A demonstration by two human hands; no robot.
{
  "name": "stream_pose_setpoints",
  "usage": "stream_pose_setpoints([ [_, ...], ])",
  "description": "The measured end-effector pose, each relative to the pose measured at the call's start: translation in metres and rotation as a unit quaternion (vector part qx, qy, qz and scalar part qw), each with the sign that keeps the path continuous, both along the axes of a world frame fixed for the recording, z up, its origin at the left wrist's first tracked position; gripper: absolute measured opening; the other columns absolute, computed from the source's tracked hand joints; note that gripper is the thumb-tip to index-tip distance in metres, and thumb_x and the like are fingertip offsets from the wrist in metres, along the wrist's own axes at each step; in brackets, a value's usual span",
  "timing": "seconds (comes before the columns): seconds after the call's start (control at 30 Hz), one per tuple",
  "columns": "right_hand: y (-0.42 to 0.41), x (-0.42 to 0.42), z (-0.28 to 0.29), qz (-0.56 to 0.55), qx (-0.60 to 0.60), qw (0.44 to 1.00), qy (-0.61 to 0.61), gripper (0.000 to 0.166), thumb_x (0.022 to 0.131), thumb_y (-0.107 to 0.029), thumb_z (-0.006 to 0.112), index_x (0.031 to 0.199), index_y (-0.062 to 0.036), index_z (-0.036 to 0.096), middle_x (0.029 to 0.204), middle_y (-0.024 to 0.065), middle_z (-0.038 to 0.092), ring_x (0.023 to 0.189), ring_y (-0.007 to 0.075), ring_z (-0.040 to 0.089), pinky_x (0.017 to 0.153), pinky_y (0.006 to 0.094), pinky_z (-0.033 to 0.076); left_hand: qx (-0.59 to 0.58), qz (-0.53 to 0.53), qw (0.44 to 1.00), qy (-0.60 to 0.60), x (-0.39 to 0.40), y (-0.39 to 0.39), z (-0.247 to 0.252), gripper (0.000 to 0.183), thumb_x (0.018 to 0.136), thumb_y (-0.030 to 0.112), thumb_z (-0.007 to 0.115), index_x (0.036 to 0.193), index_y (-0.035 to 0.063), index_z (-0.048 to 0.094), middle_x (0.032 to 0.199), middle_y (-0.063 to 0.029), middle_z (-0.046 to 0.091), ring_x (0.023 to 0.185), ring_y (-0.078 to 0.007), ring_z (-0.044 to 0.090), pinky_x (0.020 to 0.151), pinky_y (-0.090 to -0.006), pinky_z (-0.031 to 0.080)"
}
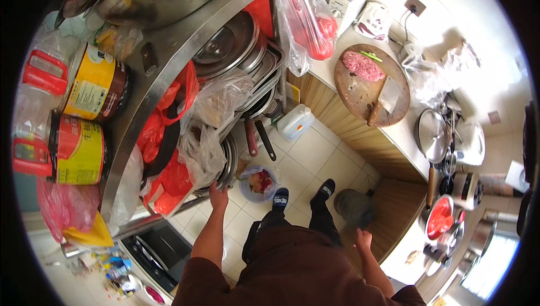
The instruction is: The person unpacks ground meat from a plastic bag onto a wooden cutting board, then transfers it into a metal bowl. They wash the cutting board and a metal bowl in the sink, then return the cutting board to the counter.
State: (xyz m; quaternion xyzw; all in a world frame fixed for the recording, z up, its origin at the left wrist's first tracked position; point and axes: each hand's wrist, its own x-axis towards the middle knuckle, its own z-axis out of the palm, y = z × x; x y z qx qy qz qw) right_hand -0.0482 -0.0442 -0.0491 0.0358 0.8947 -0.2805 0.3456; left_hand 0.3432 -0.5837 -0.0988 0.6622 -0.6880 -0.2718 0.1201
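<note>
My left hand reaches to the rim of stacked metal basins on the low shelf of the rack; whether its fingers grip the rim, I cannot tell. Near it, a waste bin with food scraps stands on the floor. My right hand hangs by my side with fingers curled, near the wooden cabinet. On the counter, a round wooden chopping board carries minced meat, green pieces and a cleaver.
Pans with handles jut from the rack over the floor. A plastic jug stands by the cabinet, and a large dark bottle near my feet. A lidded pan and a red-filled bowl are on the right counter.
</note>
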Motion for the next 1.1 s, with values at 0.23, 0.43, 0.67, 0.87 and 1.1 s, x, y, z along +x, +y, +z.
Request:
stream_pose_setpoints([
  [0.23,0.075,0.123,-0.008,0.007,0.112,0.989,-0.098,0.046,0.092,-0.04,0.059,0.078,0.0035,0.066,0.063,0.018,0.062,0.049,0.0269,0.063,0.045,0.0412,0.054,-0.029,-0.013,0.998,-0.054,0.041,-0.047,0.001,0.063,0.08,0.025,0.069,0.133,-0.0043,0.053,0.139,-0.0288,0.05,0.131,-0.0444,0.044,0.112,-0.0476,0.036],
  [0.43,0.04,0.157,0.043,-0.03,0.061,0.978,-0.197,0.045,0.093,-0.041,0.06,0.083,0.0014,0.069,0.066,0.0144,0.066,0.049,0.024,0.064,0.043,0.0383,0.052,-0.028,-0.081,0.995,-0.04,0.023,-0.069,0.005,0.075,0.077,0.026,0.072,0.14,-0.0033,0.045,0.145,-0.0284,0.045,0.137,-0.0432,0.039,0.115,-0.0459,0.033],
  [0.67,0.048,0.165,0.046,-0.165,0.081,0.979,-0.091,0.049,0.086,-0.047,0.063,0.097,-0.0001,0.071,0.078,0.0144,0.071,0.07,0.0253,0.07,0.071,0.0397,0.056,0.107,-0.085,0.99,-0.029,0.053,-0.081,-0.034,0.074,0.085,0.019,0.068,0.148,-0.0007,0.035,0.15,-0.0242,0.039,0.133,-0.0377,0.046,0.111,-0.0466,0.039],
  [0.87,0.073,0.256,0.017,-0.141,0.109,0.979,-0.101,0.043,0.09,-0.046,0.059,0.091,-0.0044,0.073,0.08,0.0098,0.072,0.076,0.0248,0.07,0.071,0.0396,0.056,0.038,-0.116,0.983,-0.139,0.03,-0.096,-0.047,0.054,0.089,0.025,0.066,0.132,-0.004,0.053,0.128,-0.0282,0.058,0.118,-0.0414,0.058,0.098,-0.0466,0.049],
  [1.1,0.087,0.292,0.014,0.02,0.094,0.988,-0.121,0.048,0.088,-0.049,0.06,0.09,-0.0023,0.073,0.085,0.0169,0.072,0.088,0.0345,0.069,0.081,0.0444,0.054,-0.008,-0.242,0.962,-0.124,0.067,-0.124,-0.055,0.037,0.101,0.03,0.053,0.113,-0.0038,0.064,0.107,-0.0257,0.068,0.098,-0.043,0.065,0.083,-0.0491,0.051],
])
